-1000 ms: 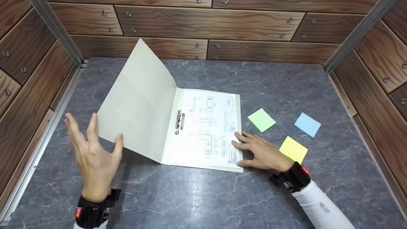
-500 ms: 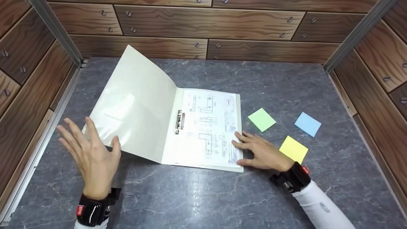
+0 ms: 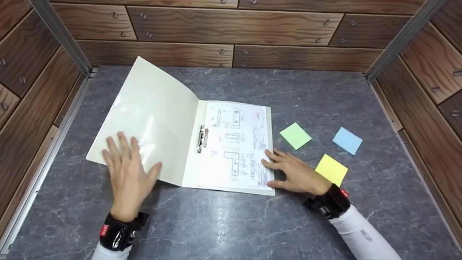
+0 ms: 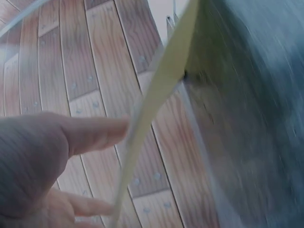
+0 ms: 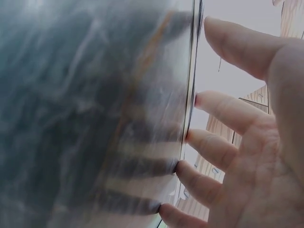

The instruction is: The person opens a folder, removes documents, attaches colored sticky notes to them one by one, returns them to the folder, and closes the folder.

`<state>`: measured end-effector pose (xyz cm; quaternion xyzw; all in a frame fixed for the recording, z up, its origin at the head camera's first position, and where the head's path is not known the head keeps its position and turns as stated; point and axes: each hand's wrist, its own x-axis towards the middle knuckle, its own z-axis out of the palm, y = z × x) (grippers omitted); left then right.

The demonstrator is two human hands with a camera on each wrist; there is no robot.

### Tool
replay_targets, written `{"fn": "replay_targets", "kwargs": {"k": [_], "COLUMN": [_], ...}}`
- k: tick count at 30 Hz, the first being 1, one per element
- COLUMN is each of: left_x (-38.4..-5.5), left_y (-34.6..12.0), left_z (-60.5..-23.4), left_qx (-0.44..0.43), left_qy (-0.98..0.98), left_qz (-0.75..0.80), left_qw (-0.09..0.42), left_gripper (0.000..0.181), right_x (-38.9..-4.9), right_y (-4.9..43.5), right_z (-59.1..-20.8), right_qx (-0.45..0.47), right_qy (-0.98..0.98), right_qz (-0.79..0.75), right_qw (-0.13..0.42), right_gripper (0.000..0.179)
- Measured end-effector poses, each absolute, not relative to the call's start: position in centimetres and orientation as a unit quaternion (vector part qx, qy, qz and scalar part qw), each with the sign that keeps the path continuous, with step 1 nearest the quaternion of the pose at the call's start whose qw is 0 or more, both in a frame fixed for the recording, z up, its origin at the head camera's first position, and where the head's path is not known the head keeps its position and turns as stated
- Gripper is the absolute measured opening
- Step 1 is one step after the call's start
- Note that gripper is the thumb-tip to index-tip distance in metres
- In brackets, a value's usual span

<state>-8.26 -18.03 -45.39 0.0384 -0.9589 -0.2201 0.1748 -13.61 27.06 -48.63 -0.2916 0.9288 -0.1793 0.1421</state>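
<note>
Folder cover (image 3: 151,104) had swung lower since the earlier head frame; left hand (image 3: 126,173) had shifted from its near-left corner onto its inner face. Right hand (image 3: 294,173) hadn't budged.

Head: left fingers were spread flat, released, grasping nothing; probably pushing the cover down. Right fingers were released too, spread on the edge of the printed sheet (image 3: 231,144) and folder, likely so the base wouldn't slide. Folder sat open on the counter (image 3: 231,224) between both sets of fingers, metal clip (image 3: 202,139) left of the right fingers. Green pad (image 3: 295,135) was just beyond the right fingers, blue pad (image 3: 347,141) farther out to their right, yellow pad (image 3: 331,168) behind them by the wrist.

Left wrist: cover edge-on at the fingertips, tilted, with counter visible under it. Head view hid most of that gap. No fingers seen hooked round it.

Right wrist: underside of the hand, palm raised, fingertips meeting a thin edge. Head view only had the back of the hand. Fingertip pressure: couldn't tell.
</note>
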Motion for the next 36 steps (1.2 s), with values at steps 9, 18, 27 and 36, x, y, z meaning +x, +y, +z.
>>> {"fn": "replay_targets", "kwargs": {"k": [9,18,27,36], "left_x": [-9.5,-10.5,-10.3,-9.5], "left_y": [-14.7,-13.0,-12.7,-12.4], "left_z": [-46.7,-47.3,-48.0,-48.2], "left_qx": [-0.062,-0.106,-0.096,-0.082], "left_qy": [-0.977,-0.986,-0.988,-0.988], "left_qz": [-0.143,-0.086,-0.107,-0.134], "left_qw": [0.144,0.098,0.048,0.000], "left_gripper": [0.083,0.081,0.086,0.089], "right_x": [-13.7,-13.5,-13.6,-13.7], "right_y": [26.8,26.8,26.5,27.1], "right_z": [-48.4,-48.4,-48.5,-48.8], "right_qx": [-0.297,-0.294,-0.282,-0.270], "right_qy": [0.928,0.930,0.936,0.944], "right_qz": [-0.177,-0.175,-0.170,-0.169], "right_qw": [0.142,0.137,0.123,0.087], "right_gripper": [0.074,0.074,0.070,0.065]}}
